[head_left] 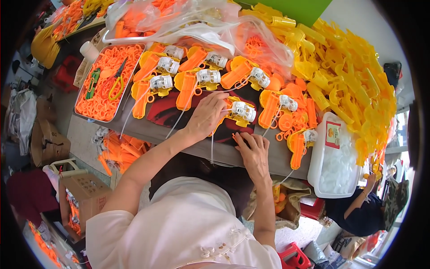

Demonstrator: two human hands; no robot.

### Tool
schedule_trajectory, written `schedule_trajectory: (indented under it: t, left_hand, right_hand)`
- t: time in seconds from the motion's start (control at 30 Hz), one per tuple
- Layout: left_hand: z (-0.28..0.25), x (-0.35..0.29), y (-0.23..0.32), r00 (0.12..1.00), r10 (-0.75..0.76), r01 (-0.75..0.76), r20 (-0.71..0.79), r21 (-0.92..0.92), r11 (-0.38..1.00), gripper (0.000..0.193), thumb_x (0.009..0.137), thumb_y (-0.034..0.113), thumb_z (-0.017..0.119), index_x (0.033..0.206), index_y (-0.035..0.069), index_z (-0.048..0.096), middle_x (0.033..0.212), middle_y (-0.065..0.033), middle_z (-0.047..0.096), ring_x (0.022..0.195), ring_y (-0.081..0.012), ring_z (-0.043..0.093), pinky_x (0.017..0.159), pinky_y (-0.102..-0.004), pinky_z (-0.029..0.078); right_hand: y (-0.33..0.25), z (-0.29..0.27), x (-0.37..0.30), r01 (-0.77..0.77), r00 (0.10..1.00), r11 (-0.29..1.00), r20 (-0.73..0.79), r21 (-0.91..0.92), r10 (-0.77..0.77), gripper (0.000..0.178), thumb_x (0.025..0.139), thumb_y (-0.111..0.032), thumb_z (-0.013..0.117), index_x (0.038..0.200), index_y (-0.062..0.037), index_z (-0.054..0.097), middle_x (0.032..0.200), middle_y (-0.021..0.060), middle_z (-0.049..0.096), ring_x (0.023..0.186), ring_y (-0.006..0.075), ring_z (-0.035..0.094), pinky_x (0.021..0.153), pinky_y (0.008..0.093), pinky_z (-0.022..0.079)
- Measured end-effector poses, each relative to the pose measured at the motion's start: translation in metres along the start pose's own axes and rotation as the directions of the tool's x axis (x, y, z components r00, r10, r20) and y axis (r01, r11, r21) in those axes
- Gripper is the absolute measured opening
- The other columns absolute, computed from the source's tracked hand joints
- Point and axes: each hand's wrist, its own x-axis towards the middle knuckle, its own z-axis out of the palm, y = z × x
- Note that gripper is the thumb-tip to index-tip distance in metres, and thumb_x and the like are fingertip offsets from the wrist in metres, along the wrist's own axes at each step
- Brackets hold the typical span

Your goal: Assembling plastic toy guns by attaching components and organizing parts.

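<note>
In front of me lies a half-assembled toy gun [242, 110], with a yellow and orange shell and a white mechanism. My left hand [207, 115] is closed around its orange handle, which the fingers partly hide. A thin white strip hangs from it toward the table edge. Just to the right, my right hand [254, 151] rests low on the table, thumb and fingers pinching a small orange trigger piece [234, 136]. Several similar toy guns stand in rows beyond and beside my hands, such as one [187, 89] left of centre and one [271, 109] to the right.
A metal tray [79, 110] at left holds orange rings, yellow-handled scissors [117, 85] and a green tool [92, 84]. Yellow shells [349, 80] are heaped at right, above a white tub [336, 179] of clear parts. Orange discs [292, 91] lie loose. Another person's arm [358, 202] shows at lower right.
</note>
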Motion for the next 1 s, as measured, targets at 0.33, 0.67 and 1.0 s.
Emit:
schedule_trajectory:
  t: [0.33,0.67,1.0]
  left_hand:
    - [0.002,-0.004,-0.001,0.999,-0.014,0.014,-0.049,0.001,1.0,0.023,0.088,0.01,0.064,0.104,0.003,0.049,0.125,-0.0144,0.053,0.123,-0.0326,0.049,0.1,-0.042,0.041]
    - [0.001,0.0,0.001,0.998,-0.023,0.02,-0.062,-0.056,0.998,0.025,0.088,0.008,0.064,0.106,0.001,0.048,0.125,-0.017,0.054,0.119,-0.0364,0.051,0.099,-0.0431,0.043]
    - [0.0,0.019,-0.006,0.994,-0.105,0.105,0.01,-0.132,0.986,0.025,0.078,0.015,0.074,0.088,0.006,0.053,0.09,-0.0085,0.049,0.088,-0.0289,0.048,0.081,-0.0382,0.043]
  right_hand:
    - [-0.028,0.02,0.02,-0.191,0.954,0.97,-0.204,0.15,0.219,0.03,0.077,-0.009,0.075,0.105,-0.0097,0.067,0.101,0.003,0.064,0.093,0.022,0.057,0.086,0.0369,0.039]
    - [-0.036,0.041,0.045,-0.206,0.935,0.978,-0.289,0.026,0.205,0.026,0.077,-0.008,0.075,0.101,-0.0086,0.068,0.099,0.003,0.063,0.091,0.0237,0.056,0.086,0.0384,0.039]
    - [-0.037,0.048,0.036,-0.016,0.991,0.933,-0.131,-0.359,-0.034,0.038,0.078,-0.008,0.058,0.114,0.0047,0.062,0.11,0.0119,0.057,0.089,0.0226,0.054,0.088,0.0403,0.04]
